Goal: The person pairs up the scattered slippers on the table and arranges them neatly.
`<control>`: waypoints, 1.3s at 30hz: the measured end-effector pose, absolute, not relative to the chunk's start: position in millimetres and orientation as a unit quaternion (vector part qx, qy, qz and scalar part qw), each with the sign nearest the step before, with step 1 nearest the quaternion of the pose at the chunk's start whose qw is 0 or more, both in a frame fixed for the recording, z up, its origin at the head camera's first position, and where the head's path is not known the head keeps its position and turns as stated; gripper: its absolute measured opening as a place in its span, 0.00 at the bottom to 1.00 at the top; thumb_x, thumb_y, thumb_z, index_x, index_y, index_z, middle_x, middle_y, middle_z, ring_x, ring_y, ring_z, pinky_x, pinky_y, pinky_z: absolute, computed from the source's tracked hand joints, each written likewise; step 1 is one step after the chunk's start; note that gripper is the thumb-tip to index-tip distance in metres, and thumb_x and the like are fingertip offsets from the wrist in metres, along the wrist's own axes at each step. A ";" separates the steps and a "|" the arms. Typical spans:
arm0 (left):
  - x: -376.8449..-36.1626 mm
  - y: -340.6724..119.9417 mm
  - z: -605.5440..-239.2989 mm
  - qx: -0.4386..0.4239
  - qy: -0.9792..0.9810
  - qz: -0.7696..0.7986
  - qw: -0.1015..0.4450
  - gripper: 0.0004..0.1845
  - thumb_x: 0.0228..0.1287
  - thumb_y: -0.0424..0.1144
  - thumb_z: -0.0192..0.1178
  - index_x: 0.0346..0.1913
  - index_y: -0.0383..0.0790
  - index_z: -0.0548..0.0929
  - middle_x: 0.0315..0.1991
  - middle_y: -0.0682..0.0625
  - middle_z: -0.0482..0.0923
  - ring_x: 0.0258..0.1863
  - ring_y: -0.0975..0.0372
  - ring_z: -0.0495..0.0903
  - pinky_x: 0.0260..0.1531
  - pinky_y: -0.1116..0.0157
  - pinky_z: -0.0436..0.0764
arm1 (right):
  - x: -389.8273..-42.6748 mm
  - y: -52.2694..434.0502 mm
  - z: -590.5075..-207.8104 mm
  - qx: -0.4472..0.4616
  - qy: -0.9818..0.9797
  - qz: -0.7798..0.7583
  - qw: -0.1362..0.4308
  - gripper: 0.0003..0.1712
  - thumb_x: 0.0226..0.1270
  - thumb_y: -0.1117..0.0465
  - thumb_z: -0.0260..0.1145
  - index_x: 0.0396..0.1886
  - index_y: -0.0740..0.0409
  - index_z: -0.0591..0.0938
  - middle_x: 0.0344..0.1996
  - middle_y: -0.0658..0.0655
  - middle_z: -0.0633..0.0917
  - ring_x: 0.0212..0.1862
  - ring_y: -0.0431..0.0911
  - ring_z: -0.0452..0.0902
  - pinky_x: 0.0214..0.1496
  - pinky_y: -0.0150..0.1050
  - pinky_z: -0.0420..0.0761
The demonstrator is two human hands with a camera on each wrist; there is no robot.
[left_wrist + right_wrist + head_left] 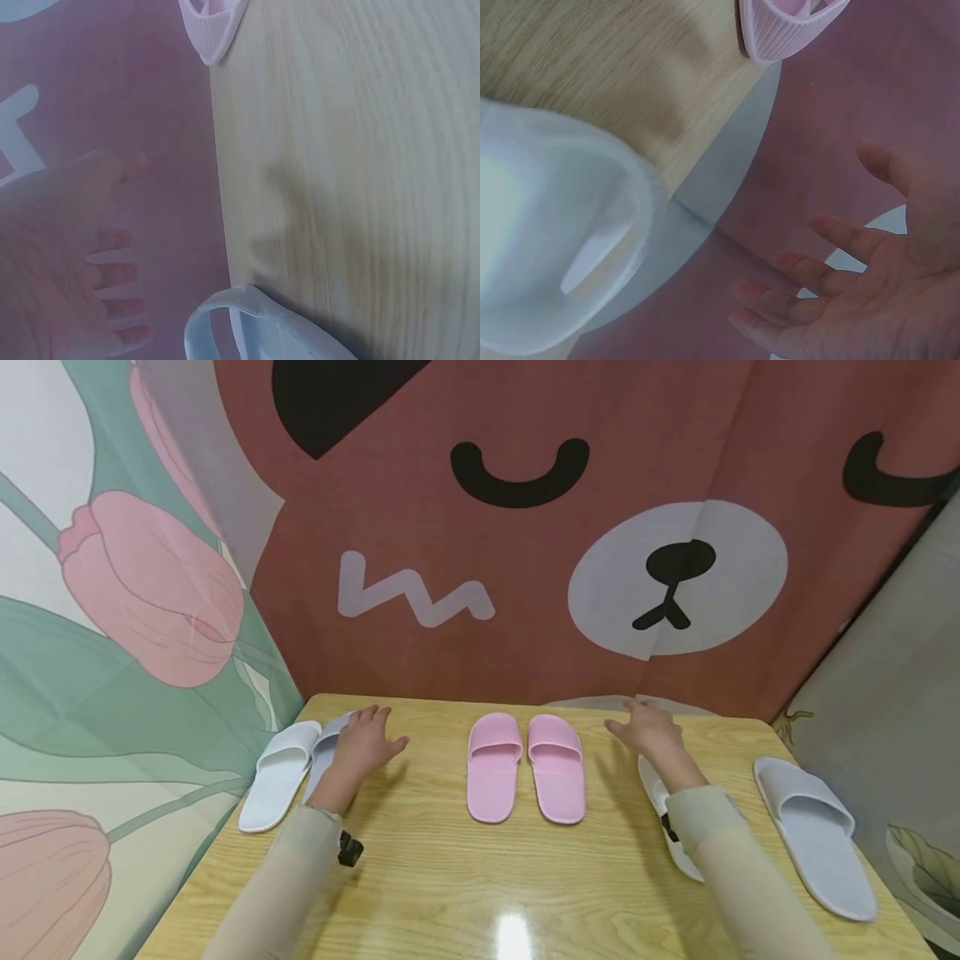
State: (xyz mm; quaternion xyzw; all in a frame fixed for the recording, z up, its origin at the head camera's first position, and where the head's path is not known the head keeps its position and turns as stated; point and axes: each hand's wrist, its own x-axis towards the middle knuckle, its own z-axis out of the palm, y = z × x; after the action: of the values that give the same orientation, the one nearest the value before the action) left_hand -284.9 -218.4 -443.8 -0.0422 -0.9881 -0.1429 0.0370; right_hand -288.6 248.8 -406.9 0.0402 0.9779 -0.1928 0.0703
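My left hand (363,745) hovers over a greyish slipper (325,748) at the left of the table, fingers spread and nothing held; hand and forearm hide much of it. Beside that slipper lies a white slipper (272,787). Above a white slipper (651,778) on the right is my right hand (651,732), its fingers loosely extended and the palm bare in the right wrist view. My right sleeve covers part of this slipper. Between the hands, a pink slipper (491,789) and its matching pink slipper (559,789) lie side by side, toes toward the back edge.
Along the right edge of the wooden table (450,885) lies another pale slipper (825,852), angled outward. A brown curtain (540,635) with a bear face hangs right behind the table. Tulip-patterned cloth (150,585) borders the left side.
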 end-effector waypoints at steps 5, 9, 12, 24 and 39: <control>-281.6 -220.8 -441.9 -0.037 -0.988 -0.146 0.033 0.41 0.69 0.56 0.62 0.75 0.33 0.65 0.74 0.31 0.59 0.73 0.36 0.57 0.67 0.36 0.62 | -285.3 256.9 -405.8 0.038 0.978 -0.193 0.065 0.44 0.75 0.41 0.55 0.79 0.63 0.58 0.74 0.78 0.54 0.71 0.79 0.50 0.68 0.77 0.52; -280.3 -222.2 -440.2 -0.039 -0.988 -0.145 0.031 0.41 0.69 0.57 0.61 0.75 0.33 0.64 0.74 0.30 0.59 0.73 0.36 0.57 0.67 0.36 0.62 | -282.6 264.5 -403.4 0.035 0.979 -0.191 0.063 0.44 0.75 0.41 0.55 0.79 0.63 0.58 0.73 0.78 0.54 0.70 0.80 0.50 0.66 0.78 0.54; -279.8 -224.5 -439.0 -0.037 -0.989 -0.142 0.032 0.41 0.69 0.57 0.61 0.75 0.33 0.64 0.74 0.30 0.59 0.73 0.35 0.56 0.67 0.35 0.61 | -281.5 269.6 -402.1 0.034 0.980 -0.187 0.065 0.44 0.75 0.40 0.55 0.79 0.63 0.57 0.73 0.79 0.54 0.70 0.81 0.50 0.66 0.77 0.56; -278.6 -236.5 -437.8 -0.039 -0.989 -0.132 0.055 0.40 0.66 0.54 0.64 0.72 0.31 0.68 0.72 0.28 0.62 0.71 0.34 0.59 0.66 0.34 0.62 | -274.5 292.7 -399.3 0.049 0.976 -0.197 0.077 0.46 0.76 0.39 0.54 0.79 0.65 0.56 0.74 0.79 0.52 0.70 0.81 0.50 0.64 0.78 0.57; -279.8 -251.2 -439.1 -0.045 -0.991 -0.116 0.043 0.39 0.67 0.52 0.64 0.71 0.27 0.68 0.70 0.26 0.63 0.69 0.31 0.60 0.63 0.34 0.65 | -266.8 329.5 -407.0 0.065 0.975 -0.198 0.081 0.49 0.74 0.37 0.54 0.78 0.68 0.56 0.74 0.80 0.50 0.68 0.83 0.48 0.62 0.79 0.58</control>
State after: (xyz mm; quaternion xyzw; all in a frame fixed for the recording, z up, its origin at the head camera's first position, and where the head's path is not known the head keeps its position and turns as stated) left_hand -279.8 -251.2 -439.1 -0.0453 -0.9913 -0.1163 0.0430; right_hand -266.8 329.5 -407.0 0.0650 0.9747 -0.1978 0.0809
